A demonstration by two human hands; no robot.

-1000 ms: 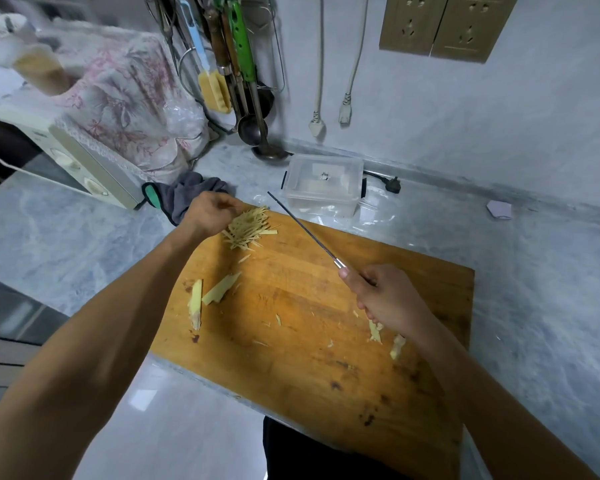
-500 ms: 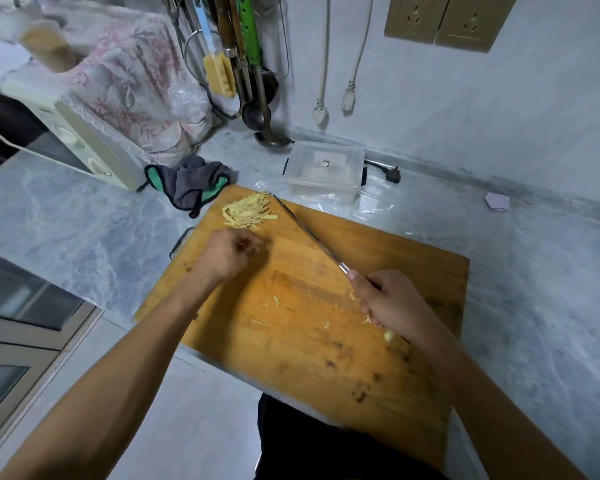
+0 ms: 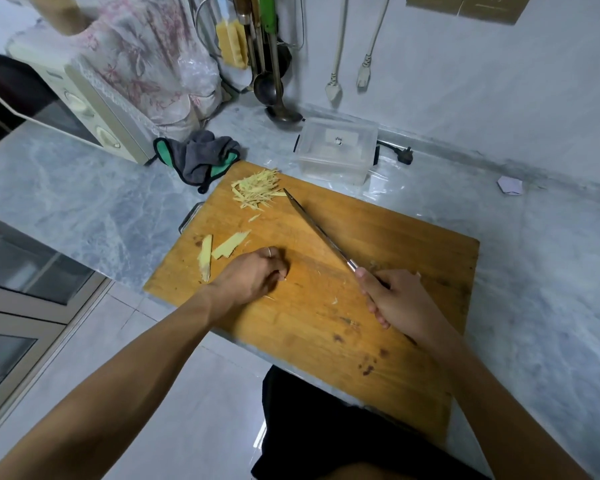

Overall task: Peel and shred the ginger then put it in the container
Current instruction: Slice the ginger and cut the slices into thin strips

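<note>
the left hand [image 3: 253,277] rests on the cutting board [image 3: 326,323], fingers curled under; whether they pinch anything is hidden. the right hand [image 3: 400,301] grips the knife [image 3: 317,230] by its handle, blade angled toward the shredded ginger [image 3: 257,188] at the board's far corner. two ginger slices [image 3: 219,252] lie beside the left hand. the container [image 3: 336,150] sits behind the board.

Grey marble counter [image 3: 66,199] against a pale wall [image 3: 499,98] — glossy tiled floor [image 3: 174,427] below.

dim, soft light; wide-angle bending at edges; slight blur.
</note>
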